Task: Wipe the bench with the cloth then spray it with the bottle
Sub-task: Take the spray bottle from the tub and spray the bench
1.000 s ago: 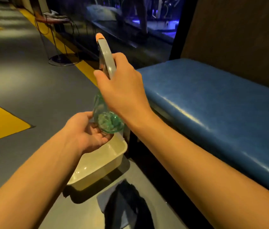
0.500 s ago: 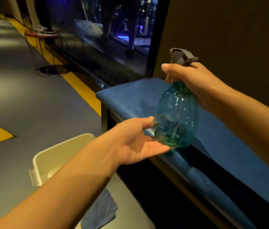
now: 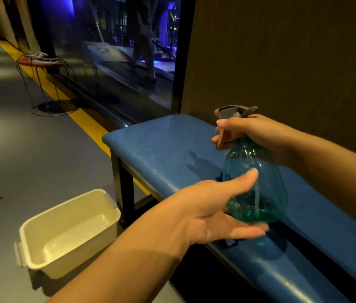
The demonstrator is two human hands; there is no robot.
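- The blue padded bench ran along the dark wall. A second earlier the person had been turned towards the floor, and now the seat lay right under their hands. I saw no wet patches or droplets on it, only the bottle's shadow.
- A wire side table stood well off by the yellow floor line, out of the way.
- The cream tub sat on the floor just beside the bench leg. The bottle had been held over it a moment before and was now clear of it. I could not see the cloth from there.
- The green spray bottle had come up from the tub and hung upright above the front edge of the seat, nozzle aimed along the bench. I'd judge the wiping done and the spraying about to start.
- The left hand, which had cupped the base, was spread flat under and beside it, thumb raised. I couldn't tell if it was touching.
- The right hand gripped the neck, fingers curled round it.
- One finger lay on the trigger, and nothing blocked the spray path.
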